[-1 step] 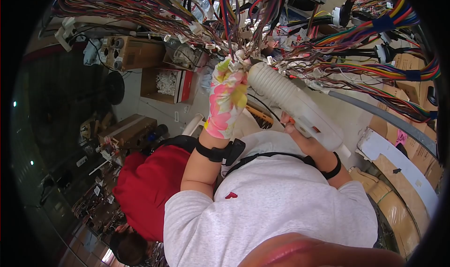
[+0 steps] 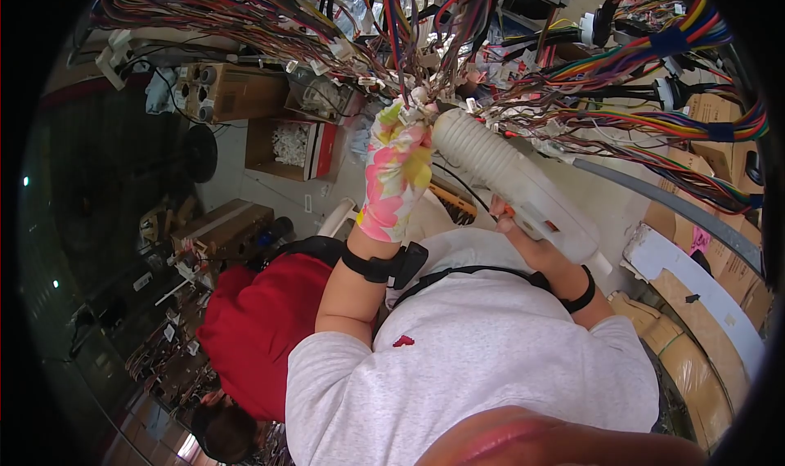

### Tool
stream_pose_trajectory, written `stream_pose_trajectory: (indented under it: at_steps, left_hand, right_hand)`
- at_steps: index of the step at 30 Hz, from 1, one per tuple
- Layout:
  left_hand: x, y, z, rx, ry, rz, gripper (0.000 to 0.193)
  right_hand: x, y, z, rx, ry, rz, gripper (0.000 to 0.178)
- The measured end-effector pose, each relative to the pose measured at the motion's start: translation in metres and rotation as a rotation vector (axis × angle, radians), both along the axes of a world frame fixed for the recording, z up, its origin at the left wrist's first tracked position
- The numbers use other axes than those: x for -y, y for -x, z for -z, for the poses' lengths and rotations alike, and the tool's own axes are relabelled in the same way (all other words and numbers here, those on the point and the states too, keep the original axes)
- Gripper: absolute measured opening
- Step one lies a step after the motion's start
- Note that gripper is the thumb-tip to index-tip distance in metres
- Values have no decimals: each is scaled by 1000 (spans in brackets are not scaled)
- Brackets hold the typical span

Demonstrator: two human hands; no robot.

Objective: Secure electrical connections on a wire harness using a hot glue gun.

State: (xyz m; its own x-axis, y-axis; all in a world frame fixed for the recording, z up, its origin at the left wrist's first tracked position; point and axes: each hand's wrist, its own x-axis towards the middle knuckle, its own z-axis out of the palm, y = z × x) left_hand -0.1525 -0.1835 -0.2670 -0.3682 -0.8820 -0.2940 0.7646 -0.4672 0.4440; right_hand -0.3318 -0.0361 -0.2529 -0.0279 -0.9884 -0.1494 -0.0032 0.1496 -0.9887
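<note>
Change between frames: none seen. White ribbed plastic gun tool (image 2: 515, 188) is gripped by right hand (image 2: 511, 221) at frame centre; multicoloured wire bundle (image 2: 409, 90) is pinched by floral-gloved left hand (image 2: 396, 176) at the nozzle.

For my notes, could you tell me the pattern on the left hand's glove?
The glove is pink, yellow and white patchy floral; head view.

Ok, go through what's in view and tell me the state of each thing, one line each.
left hand: in a flowered glove, raised, fingers pinching the wire ends.
right hand: bare, gripping the white tool from below.
white tool: held tilted, ribbed nose up at the wires.
wire bundles: hanging overhead, tangled, many colours.
cardboard box: open, white parts inside.
person in red: crouched low at left.
</note>
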Motion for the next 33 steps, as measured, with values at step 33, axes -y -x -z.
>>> stream_pose_trajectory:
  at_steps: [33]
  left_hand:
    - [-1,0,-1,-74,47,-37,41]
  right_hand:
    - [4,2,-10,-211,4,-13,24]
